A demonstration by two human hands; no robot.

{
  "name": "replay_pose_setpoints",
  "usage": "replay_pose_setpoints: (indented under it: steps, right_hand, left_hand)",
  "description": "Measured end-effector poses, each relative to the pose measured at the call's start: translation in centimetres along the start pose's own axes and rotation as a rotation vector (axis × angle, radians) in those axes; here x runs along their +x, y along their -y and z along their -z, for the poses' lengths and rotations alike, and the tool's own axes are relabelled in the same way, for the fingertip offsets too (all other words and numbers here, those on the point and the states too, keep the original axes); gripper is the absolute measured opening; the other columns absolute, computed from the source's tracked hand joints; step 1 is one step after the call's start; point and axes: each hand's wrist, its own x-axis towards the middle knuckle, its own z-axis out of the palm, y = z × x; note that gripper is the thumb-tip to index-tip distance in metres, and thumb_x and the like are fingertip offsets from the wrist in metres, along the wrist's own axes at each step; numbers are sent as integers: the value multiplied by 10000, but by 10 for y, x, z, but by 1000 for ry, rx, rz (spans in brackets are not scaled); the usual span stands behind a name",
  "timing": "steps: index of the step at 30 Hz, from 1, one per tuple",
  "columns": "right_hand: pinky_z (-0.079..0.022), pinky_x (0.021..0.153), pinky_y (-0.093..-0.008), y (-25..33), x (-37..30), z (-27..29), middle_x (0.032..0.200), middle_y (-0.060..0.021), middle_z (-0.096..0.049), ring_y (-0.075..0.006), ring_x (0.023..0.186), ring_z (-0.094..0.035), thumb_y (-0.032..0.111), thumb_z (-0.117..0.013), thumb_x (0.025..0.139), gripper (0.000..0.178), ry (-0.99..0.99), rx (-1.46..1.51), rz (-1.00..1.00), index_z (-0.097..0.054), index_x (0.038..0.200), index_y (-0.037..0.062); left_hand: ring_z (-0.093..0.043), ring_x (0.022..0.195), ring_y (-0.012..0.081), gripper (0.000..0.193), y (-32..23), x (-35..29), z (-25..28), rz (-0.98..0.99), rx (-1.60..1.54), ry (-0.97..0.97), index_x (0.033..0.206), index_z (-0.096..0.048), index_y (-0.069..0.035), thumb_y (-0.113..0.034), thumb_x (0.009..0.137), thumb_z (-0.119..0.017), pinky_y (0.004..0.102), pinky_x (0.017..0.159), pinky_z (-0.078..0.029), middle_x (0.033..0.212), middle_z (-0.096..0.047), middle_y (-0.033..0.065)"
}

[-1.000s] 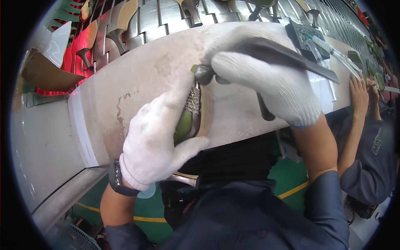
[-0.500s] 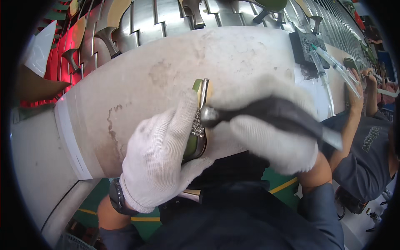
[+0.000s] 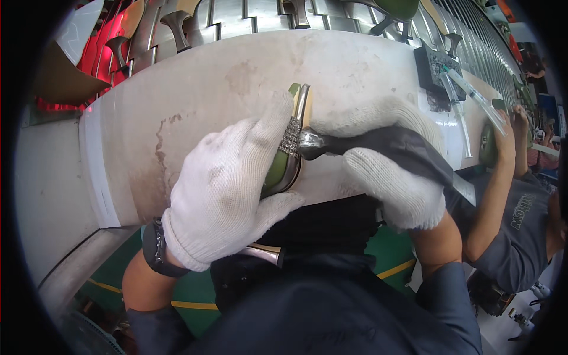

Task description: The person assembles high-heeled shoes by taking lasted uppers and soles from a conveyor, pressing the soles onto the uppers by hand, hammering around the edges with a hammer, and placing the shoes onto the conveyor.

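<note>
My left hand (image 3: 228, 177), in a white knit glove, is wrapped round a green high-heeled shoe (image 3: 276, 177) with a sparkling band and a metallic sole edge. The shoe lies on its side above the pale bench, its toe pointing away from me. Below the glove a shiny heel (image 3: 263, 253) sticks out near my body. My right hand (image 3: 396, 171), gloved too, grips a hammer (image 3: 378, 151) by its dark wrapped handle. Its round metal head meets the shoe's edge beside the sparkling band. The palm side of my left hand is hidden.
A worn, stained bench top (image 3: 195, 100) curves beneath my hands. Beyond it a metal slat conveyor (image 3: 228, 21) carries several heeled shoes. At the right are a dark block (image 3: 435, 74) and clear syringes (image 3: 473, 92). A co-worker's arm (image 3: 494, 189) reaches in close on my right.
The blurred hammer and right hand now look sharper, with the hammer head against the shoe's edge. Shoe and hands appear higher in the picture, as the view has shifted. Both hands keep their hold.
</note>
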Motion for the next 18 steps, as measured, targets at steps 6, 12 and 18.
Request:
replay_pose_setpoints:
  steps: [6, 12, 18]
  right_hand:
    - [-615, 1045, -437, 3, -5, -7, 1282, -180, -787, -282, 1181, -770, 87, -757, 1012, 374, -49, -67, 43, -716, 1370, -11]
    - [-620, 989, -411, 5, 2, -7, 1251, -209, -774, -287, 1155, -767, 75, -799, 950, 408, 93, -271, 239, -701, 1339, -1]
    - [-655, 933, -430, -24, -16, -49, 1145, -206, -792, -373, 1055, -800, 8, -883, 811, 388, -197, -178, 524, -751, 1176, -7]
  left_hand:
    - [-732, 1095, 448, 1058, 2, 5, -7, -23, -60, -49, 1654, -461, 26, -177, 758, -986, 496, 1001, -568, 1207, -729, 241]
    - [-732, 1073, 442, 1004, 7, -3, -5, -10, -23, -84, 1630, -490, 17, -231, 792, -985, 495, 976, -570, 1191, -733, 233]
    - [-725, 1083, 444, 976, 8, -5, -7, -16, -40, -94, 1627, -494, 9, -174, 785, -952, 500, 975, -567, 1197, -728, 226]
